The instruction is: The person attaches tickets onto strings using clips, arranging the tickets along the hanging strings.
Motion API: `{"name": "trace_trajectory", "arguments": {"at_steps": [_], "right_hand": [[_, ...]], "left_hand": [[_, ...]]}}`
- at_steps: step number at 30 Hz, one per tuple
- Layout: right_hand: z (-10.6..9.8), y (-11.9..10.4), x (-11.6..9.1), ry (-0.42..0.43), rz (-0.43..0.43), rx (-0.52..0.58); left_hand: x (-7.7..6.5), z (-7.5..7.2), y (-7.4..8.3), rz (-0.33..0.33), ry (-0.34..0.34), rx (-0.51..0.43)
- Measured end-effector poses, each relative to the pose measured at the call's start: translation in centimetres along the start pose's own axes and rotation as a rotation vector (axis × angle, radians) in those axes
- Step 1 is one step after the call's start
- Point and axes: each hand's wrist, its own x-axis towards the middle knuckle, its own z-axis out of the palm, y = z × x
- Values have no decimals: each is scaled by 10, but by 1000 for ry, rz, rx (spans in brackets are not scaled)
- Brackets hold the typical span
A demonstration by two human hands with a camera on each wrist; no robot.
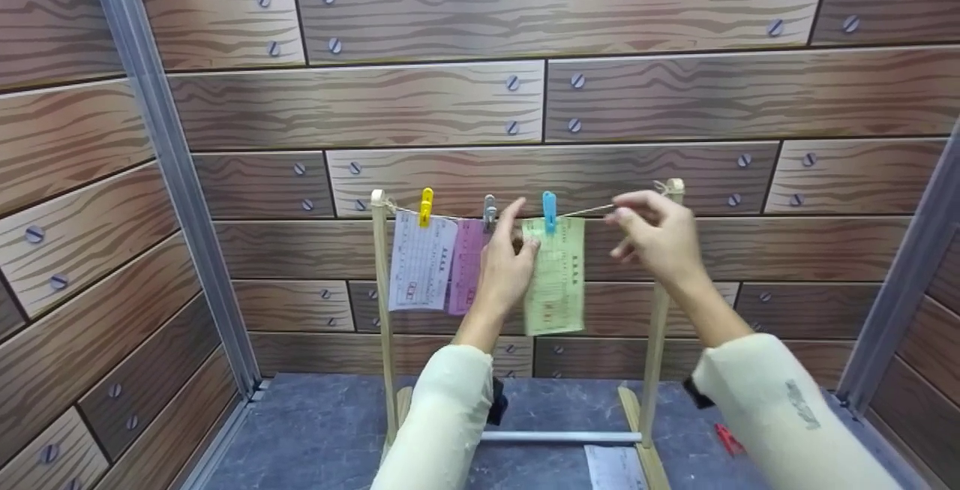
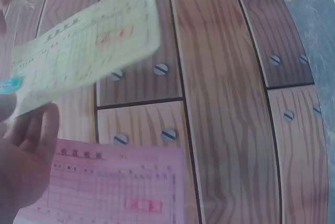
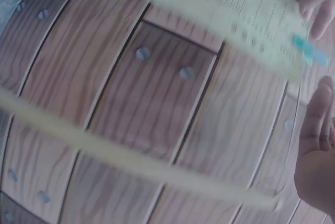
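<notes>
A green printed slip (image 1: 555, 287) hangs from a thin string (image 1: 589, 210) by a blue clothespin (image 1: 550, 208). Beside its upper left edge is my left hand (image 1: 504, 269), index finger raised and fingers loosely extended; in the left wrist view, the fingertips are right at the slip's edge. My right hand (image 1: 664, 242) is at the string's right part, fingers slightly bent and apart from the clothespin. Left of the green slip, a pink slip (image 1: 466, 265) hangs under a grey clothespin (image 1: 490, 208), partly behind my left hand. A white slip (image 1: 420, 265) hangs from a yellow clothespin (image 1: 426, 207).
The string runs between two wooden posts, a left post (image 1: 384, 310) and a right post (image 1: 657, 332), joined low down by a pale bar (image 1: 562, 437). On the dark tabletop (image 1: 300, 430) lie another white slip (image 1: 615, 467) and a red clothespin (image 1: 727, 440). Wood-patterned walls surround it.
</notes>
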Motion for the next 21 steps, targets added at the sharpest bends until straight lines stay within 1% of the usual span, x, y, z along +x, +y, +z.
{"name": "trace_trajectory", "arguments": {"at_steps": [2,4,7,10,13,15,17,18,20,21], "right_hand": [[-13,2,-8,58,-14,22],[-25,5,-16,111,-13,60],[-45,14,-29,173,5,103],[-66,36,-41,203,48,151],[-87,72,-55,229,121,157],[-102,101,-68,233,182,80],[-115,130,-83,223,254,-39],[-121,144,-91,211,293,-112],[-131,169,-108,165,368,-293],[-136,180,-117,135,402,-374]], "left_hand": [[-6,2,-4,27,3,-23],[-13,5,-11,39,4,-60],[-24,10,-22,25,-4,-147],[-36,15,-36,-18,-30,-229],[-48,22,-50,-72,-56,-281],[-59,25,-53,-97,-69,-319],[-70,29,-55,-121,-72,-336],[-76,30,-56,-132,-71,-343],[-88,34,-59,-151,-63,-344],[-93,36,-64,-166,-59,-339]]}}
